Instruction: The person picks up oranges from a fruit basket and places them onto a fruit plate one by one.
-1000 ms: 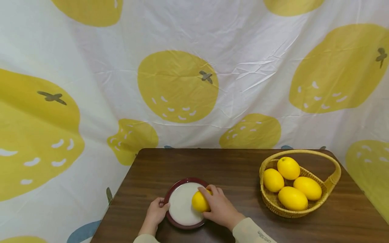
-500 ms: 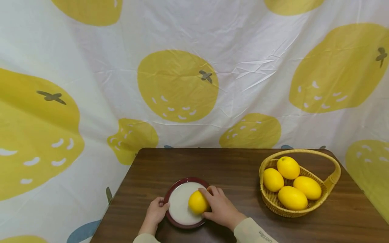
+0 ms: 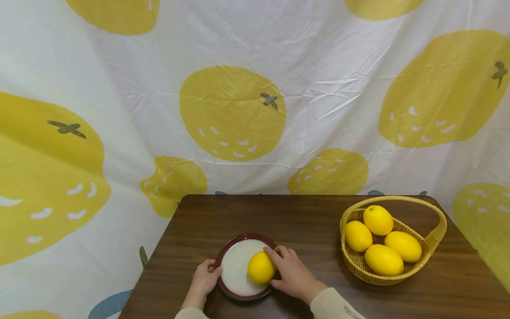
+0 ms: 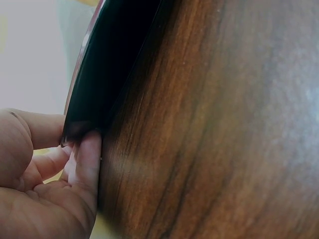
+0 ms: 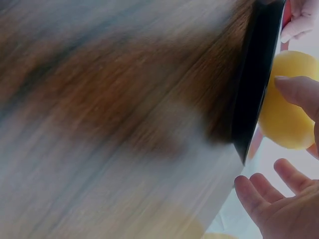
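A round plate with a glossy dark-red rim and a flat white inside (image 3: 250, 235) sat on the dark brown wood-grained tabletop (image 3: 303, 221), nearer its left edge than its right and well short of the far edge. In it lay one bright yellow, rounded lemon (image 3: 260, 268), right of the middle of the white surface and close to the rim facing the right edge. The left hand (image 3: 204, 278) pinched the plate's rim on the side towards the tabletop's left edge, thumb above and fingers beneath. The right hand (image 3: 292, 275) was at the lemon's other side; its fingers were loosened and spread, with a fingertip and the thumb at the fruit rather than wrapped round it.

Near the tabletop's far right corner stood a pale tan woven wicker basket (image 3: 358, 271) with a tall hooped handle. Four more yellow lemons lay inside it: one at the front (image 3: 384, 260), one at the back (image 3: 378, 220), one at the left (image 3: 358, 236) and one at the right (image 3: 403, 246). Beyond the far edge hung a white cloth printed with big yellow lemons (image 3: 318, 102).
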A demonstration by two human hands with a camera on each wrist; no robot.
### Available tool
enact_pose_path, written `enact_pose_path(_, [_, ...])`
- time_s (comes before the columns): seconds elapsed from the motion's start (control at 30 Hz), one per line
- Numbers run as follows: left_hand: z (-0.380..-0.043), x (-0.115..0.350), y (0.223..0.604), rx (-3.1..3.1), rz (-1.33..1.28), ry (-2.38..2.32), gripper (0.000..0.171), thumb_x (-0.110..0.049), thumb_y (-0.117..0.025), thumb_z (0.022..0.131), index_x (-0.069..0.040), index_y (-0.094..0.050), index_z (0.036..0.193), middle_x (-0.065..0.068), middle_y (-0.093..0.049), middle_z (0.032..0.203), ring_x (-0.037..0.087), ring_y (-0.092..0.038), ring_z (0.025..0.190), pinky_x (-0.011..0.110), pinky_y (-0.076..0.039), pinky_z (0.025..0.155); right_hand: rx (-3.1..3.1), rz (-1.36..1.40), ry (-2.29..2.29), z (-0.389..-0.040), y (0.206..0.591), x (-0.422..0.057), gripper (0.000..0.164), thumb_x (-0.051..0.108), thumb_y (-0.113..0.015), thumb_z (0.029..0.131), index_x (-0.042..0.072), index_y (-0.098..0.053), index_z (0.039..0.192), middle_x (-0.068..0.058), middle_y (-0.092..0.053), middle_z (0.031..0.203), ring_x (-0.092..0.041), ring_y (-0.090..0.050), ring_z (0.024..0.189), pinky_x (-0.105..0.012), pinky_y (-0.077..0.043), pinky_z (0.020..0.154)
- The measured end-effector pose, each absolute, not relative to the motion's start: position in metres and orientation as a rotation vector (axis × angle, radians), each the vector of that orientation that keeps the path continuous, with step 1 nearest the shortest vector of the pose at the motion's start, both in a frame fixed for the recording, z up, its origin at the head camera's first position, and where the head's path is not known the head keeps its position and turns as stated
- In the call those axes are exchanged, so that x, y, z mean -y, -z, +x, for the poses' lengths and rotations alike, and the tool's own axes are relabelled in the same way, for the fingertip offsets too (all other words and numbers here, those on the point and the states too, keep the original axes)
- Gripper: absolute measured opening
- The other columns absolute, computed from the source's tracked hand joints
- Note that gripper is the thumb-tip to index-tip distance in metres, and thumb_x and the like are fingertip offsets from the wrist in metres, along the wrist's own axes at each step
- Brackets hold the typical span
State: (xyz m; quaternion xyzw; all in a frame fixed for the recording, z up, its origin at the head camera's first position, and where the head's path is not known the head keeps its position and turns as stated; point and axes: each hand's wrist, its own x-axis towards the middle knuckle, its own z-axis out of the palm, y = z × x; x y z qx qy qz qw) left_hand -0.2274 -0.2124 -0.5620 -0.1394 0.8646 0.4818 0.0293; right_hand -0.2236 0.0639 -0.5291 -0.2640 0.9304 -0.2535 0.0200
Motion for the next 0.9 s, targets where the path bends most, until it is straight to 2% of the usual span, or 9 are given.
enact_pose_path(0.43, [-0.226, 0.212, 0.562, -2.677, -0.430, -1.488, 0.022, -0.009, -0.064, 0.094, 0.007, -0.063, 0.110, 0.015, -0.065, 0.095, 0.026, -0.061, 0.090, 0.041, -0.047, 0.081, -2.886, -0.810, 0.819, -0.219, 0.532, -0.077, 0.078, 0.025, -0.082, 0.082, 0.012, -0.045, 0.150, -0.015, -0.052, 0.132, -0.036, -0.049, 0.118, -0.054, -0.050, 0.095])
enact_pose_path(0.73, [-0.228, 0.212, 0.562, -2.669, -0.433, -1.489, 0.024, -0.010, -0.063, 0.095, 0.007, -0.062, 0.111, 0.017, -0.065, 0.095, 0.027, -0.061, 0.090, 0.045, -0.048, 0.084, -2.871, -0.801, 0.836, -0.218, 0.536, -0.085, 0.077, 0.024, -0.081, 0.083, 0.013, -0.045, 0.150, -0.014, -0.052, 0.131, -0.033, -0.049, 0.117, -0.053, -0.049, 0.094])
enact_pose_path(0.9, [-0.228, 0.213, 0.563, -2.660, -0.440, -1.493, 0.024, -0.010, -0.063, 0.095, 0.007, -0.062, 0.112, 0.016, -0.065, 0.095, 0.026, -0.061, 0.089, 0.043, -0.047, 0.082, -2.868, -0.791, 0.847, -0.217, 0.535, -0.088, 0.076, 0.024, -0.081, 0.084, 0.014, -0.045, 0.150, -0.014, -0.052, 0.132, -0.034, -0.049, 0.118, -0.053, -0.049, 0.094])
